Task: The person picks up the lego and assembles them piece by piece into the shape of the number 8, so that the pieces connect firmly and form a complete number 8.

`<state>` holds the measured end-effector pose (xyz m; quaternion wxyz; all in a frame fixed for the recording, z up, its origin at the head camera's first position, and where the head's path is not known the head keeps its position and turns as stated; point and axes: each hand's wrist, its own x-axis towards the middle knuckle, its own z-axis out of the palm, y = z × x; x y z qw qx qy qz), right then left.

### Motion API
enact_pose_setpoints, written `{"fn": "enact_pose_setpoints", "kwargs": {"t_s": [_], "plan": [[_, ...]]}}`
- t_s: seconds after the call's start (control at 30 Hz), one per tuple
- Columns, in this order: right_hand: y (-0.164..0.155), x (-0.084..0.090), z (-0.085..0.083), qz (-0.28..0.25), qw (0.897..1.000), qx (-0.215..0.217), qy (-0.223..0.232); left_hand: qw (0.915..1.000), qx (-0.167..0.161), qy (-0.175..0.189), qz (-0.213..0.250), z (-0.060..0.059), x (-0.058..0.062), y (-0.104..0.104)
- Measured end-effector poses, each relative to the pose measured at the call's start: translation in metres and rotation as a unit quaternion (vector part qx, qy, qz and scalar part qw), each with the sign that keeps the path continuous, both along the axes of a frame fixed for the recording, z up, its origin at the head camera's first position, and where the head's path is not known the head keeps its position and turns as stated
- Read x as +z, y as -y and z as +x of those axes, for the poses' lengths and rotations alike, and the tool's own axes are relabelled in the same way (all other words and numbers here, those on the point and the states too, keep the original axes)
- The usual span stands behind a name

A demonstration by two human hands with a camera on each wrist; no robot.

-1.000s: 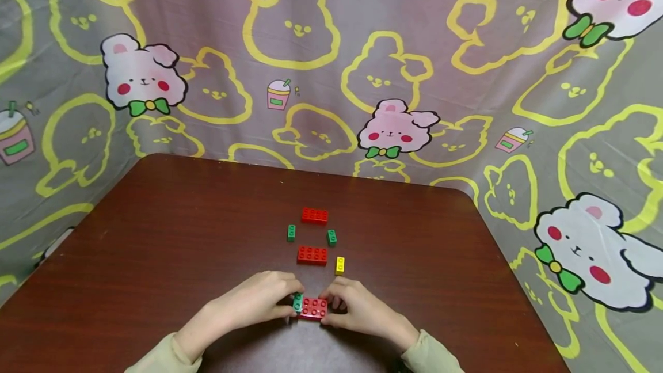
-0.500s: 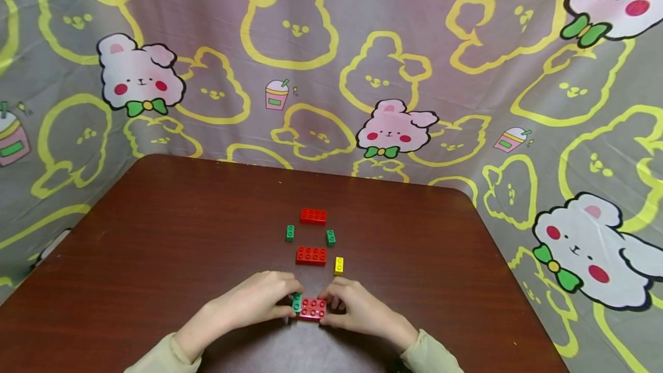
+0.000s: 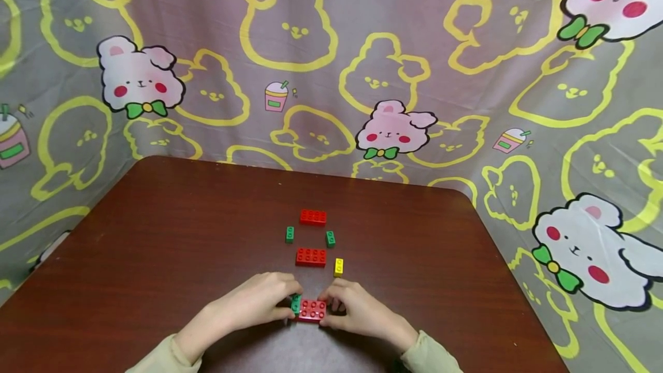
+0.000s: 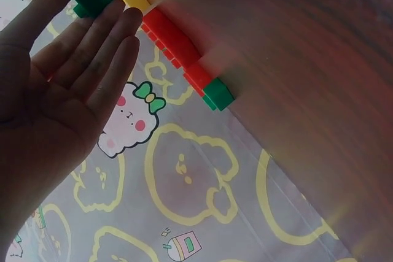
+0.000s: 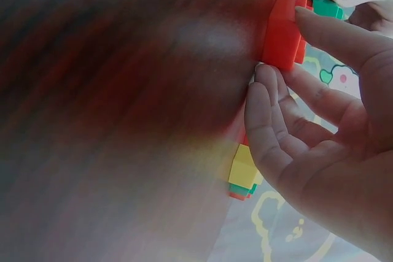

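The backdrop cloth (image 3: 331,62) with its bear print fills the far field; the brown table (image 3: 155,258) lies below it. At table centre sit loose bricks: a far red brick (image 3: 313,217) at 12 o'clock of the group, two green bricks (image 3: 290,234) (image 3: 330,239) flanking the gap below it, a mid red brick (image 3: 311,257) nearer, and a yellow brick (image 3: 339,267) at its 4 o'clock, just apart. At 6 o'clock of that group, near the table edge, the near red brick (image 3: 313,310) lies flat, studs up, between both hands. The left hand (image 3: 248,304) comes in from 9 o'clock and pinches a small green brick (image 3: 296,303) against the red brick's left end; its fingers (image 4: 92,53) show nearly straight in the wrist view, so the firmness of the pinch is uncertain. The right hand (image 3: 362,312) comes in from 3 o'clock, fingers (image 5: 276,115) curled around the red brick's right end, steadying it. Judgement: the step in hand appears to be seating the green brick on the red. It would go best with the right hand holding the red brick flat on the table, the green brick squared over the end studs, and pressure applied straight down; a tilted press risks a half-seated joint or a skidding base.
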<state>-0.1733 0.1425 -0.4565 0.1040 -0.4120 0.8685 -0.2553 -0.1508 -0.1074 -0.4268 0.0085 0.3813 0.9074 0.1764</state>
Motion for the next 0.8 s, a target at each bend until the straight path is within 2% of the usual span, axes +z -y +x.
{"fn": "enact_pose_setpoints", "kwargs": {"t_s": [0.33, 0.57, 0.8], "plan": [[0.0009, -0.0002, 0.0015, 0.003, 1.000, -0.004, 0.001, 0.9992, 0.002, 0.038, 0.013, -0.0012, -0.0008, -0.0007], [0.0013, -0.0003, 0.0027, 0.012, 1.000, -0.008, -0.003, 0.9992, -0.001, 0.034, 0.023, -0.0027, -0.0042, -0.0022], [0.0024, 0.0007, 0.0031, 0.015, 1.000, -0.007, -0.006, 0.9976, -0.003, 0.045, 0.054, -0.0040, -0.0057, 0.0000]]}}
